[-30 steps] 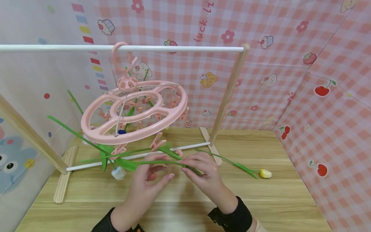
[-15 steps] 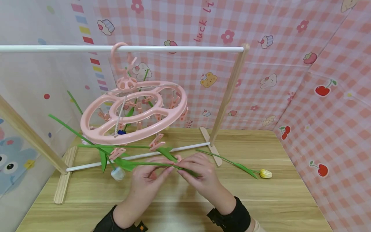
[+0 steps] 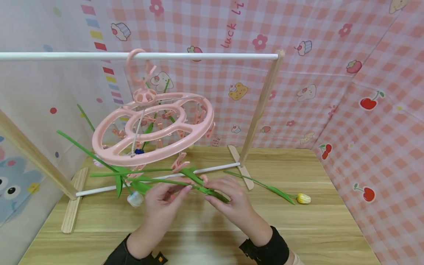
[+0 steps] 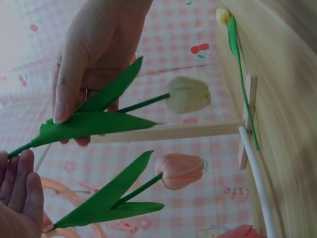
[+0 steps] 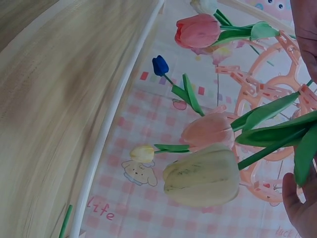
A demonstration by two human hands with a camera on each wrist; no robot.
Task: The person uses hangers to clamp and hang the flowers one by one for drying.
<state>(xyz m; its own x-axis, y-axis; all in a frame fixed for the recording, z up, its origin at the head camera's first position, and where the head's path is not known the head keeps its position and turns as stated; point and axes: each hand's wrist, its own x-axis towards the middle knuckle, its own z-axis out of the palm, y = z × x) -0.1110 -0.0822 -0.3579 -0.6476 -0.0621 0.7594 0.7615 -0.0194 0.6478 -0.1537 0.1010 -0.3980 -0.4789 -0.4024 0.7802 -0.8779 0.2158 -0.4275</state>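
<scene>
My right hand point(image 3: 236, 200) pinches a cream artificial tulip point(image 4: 188, 95) by its green leaves, thumb in front in the left wrist view. The left hand point(image 3: 159, 206) pinches the same tulip's stem point(image 3: 167, 180) farther left. In the right wrist view the cream bloom point(image 5: 200, 176) faces away from the hands. Close behind it, a peach-pink tulip point(image 4: 181, 171) hangs by its stem from a pink clothespin point(image 3: 179, 162). That clip belongs to a pink oval clip hanger point(image 3: 155, 159). Left fingertips are partly hidden.
A white rail point(image 3: 205, 56) on wooden posts point(image 3: 261, 110) carries the hanger. Other tulips hang from it: a white one point(image 3: 135, 198), a blue one point(image 5: 159, 65) and a coral one point(image 5: 198, 30). A yellow tulip point(image 3: 303, 198) lies on the tabletop point(image 3: 318, 228) at right.
The left hand's thumb and fingers, spread apart earlier, have closed on the stem and shifted slightly left. The cream tulip's stem has risen at its left part. The right hand stays nearly in place.
</scene>
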